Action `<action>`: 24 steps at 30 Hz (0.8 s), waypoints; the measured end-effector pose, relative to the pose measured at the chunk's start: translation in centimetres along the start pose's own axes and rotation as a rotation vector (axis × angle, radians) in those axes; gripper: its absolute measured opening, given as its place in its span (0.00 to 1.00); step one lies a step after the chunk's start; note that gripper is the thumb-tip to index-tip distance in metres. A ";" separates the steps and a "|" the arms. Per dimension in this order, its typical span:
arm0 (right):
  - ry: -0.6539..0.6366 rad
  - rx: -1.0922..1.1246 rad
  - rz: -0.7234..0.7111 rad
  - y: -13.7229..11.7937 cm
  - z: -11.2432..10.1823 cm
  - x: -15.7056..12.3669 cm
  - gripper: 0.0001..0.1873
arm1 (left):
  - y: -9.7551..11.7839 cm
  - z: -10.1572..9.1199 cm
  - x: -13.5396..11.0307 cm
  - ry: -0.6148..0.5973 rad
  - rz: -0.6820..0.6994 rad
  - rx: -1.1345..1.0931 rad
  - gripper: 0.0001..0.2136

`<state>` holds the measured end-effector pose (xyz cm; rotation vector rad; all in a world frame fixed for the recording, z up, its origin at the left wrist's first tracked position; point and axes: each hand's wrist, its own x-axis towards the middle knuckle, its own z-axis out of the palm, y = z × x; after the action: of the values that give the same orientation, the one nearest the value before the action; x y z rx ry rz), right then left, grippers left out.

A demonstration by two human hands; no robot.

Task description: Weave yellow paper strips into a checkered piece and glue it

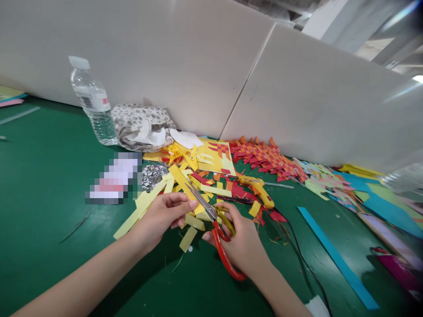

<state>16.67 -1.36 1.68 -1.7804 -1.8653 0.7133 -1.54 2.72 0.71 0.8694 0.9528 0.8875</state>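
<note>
Over the green tabletop (42, 185), near the centre of my view, my left hand (167, 213) is closed on a yellow strip (180, 179), pinched between thumb and fingers, its far end slanting up and away to the left. My right hand (244, 240) grips a pair of scissors (213, 214), one handle red, the other yellow; the blades point away from me and overlap the strip in this view. Whether they have bitten into it, I cannot tell. Beneath and around both hands I record loose yellow paper scraps (188, 239). Just beyond my right hand lies a yellow glue gun (262, 191), its dark cord running toward me. Behind it, against the pale partition (317, 101), sits a heap of red-and-orange woven paper pieces (264, 156). To the far left, beside a patterned cloth bundle (139, 116), a clear bottle (97, 108) stands capped. Well to the right, a blue strip (337, 255) lies flat.
</note>
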 end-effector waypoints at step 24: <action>0.024 0.010 -0.023 0.0 0.1 -0.2 0.25 | -0.4 0.2 0.1 -0.004 0.007 0.063 0.11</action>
<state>16.66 -1.52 1.58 -1.7512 -1.8604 0.6888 -1.27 2.59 0.36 0.9283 0.9794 0.8656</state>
